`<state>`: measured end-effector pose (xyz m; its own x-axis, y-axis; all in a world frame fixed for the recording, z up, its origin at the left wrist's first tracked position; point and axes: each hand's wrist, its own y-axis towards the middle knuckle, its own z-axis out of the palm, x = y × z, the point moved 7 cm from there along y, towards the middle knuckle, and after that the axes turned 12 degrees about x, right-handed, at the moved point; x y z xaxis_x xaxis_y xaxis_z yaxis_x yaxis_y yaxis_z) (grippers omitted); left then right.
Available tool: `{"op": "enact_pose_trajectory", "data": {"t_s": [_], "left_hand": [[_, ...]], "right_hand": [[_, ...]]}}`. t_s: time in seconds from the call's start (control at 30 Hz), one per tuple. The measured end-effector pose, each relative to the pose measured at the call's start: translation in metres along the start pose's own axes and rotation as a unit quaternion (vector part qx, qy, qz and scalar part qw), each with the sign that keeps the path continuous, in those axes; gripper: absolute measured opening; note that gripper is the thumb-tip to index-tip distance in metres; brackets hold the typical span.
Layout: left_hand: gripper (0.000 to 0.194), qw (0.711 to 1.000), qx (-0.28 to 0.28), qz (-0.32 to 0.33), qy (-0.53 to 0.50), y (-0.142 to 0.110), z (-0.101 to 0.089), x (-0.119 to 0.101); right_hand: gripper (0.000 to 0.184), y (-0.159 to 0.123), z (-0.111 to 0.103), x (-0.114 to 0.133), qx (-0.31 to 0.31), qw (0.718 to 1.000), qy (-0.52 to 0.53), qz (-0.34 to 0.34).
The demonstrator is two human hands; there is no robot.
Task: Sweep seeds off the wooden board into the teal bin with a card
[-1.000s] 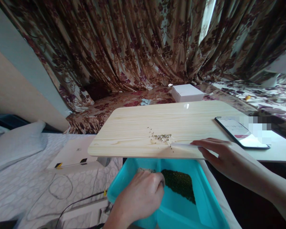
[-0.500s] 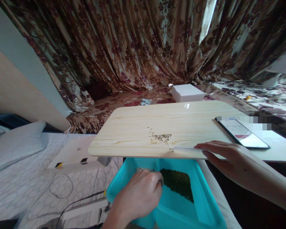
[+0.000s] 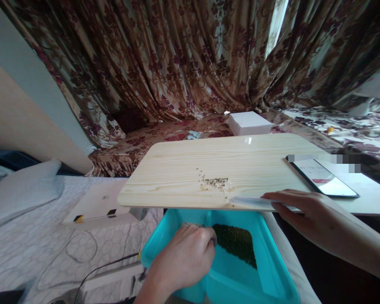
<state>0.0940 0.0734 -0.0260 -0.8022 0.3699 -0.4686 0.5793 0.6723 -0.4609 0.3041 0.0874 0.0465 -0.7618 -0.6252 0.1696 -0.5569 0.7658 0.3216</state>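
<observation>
My right hand (image 3: 299,207) pinches a translucent flat plastic strip (image 3: 251,202), which lies along the front edge of the pale wood-grain tabletop (image 3: 174,164). At the strip's tip are a couple of loose grains, and a small patch of green and whitish grains (image 3: 217,182) is spread behind it. Below the edge stands a teal divided bin (image 3: 281,261). Its right compartment holds a heap of dark green grains (image 3: 236,242); pale grains (image 3: 185,225) show in the left one. My left hand (image 3: 190,253) is curled closed over the divider, its fingertips hidden.
A tablet (image 3: 323,177) with a lit screen lies on the tabletop's right side. Behind the tabletop is a white box (image 3: 250,122). To the left, a flat white case (image 3: 98,202) and a dark cable (image 3: 104,268) rest on the bed (image 3: 25,249).
My right hand and the strip have shifted slightly right and toward the front edge. One grain now sits nearer that edge. My left hand has stayed almost still.
</observation>
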Motion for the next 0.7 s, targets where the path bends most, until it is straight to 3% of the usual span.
{"op": "enact_pose_trajectory", "data": {"t_s": [0.3, 0.6, 0.7], "left_hand": [[0.028, 1.0, -0.006, 0.003, -0.008, 0.0, 0.001, 0.002], [0.029, 1.0, -0.014, -0.001, -0.008, -0.002, 0.001, 0.005], [0.029, 1.0, -0.014, -0.001, -0.008, -0.002, 0.001, 0.005]], "right_hand": [[0.033, -0.001, 0.009, -0.017, 0.015, 0.999, 0.005, 0.047], [0.032, -0.01, 0.011, -0.009, 0.068, 0.994, 0.076, 0.046], [0.033, -0.009, 0.008, -0.008, 0.056, 0.993, 0.079, 0.062]]}}
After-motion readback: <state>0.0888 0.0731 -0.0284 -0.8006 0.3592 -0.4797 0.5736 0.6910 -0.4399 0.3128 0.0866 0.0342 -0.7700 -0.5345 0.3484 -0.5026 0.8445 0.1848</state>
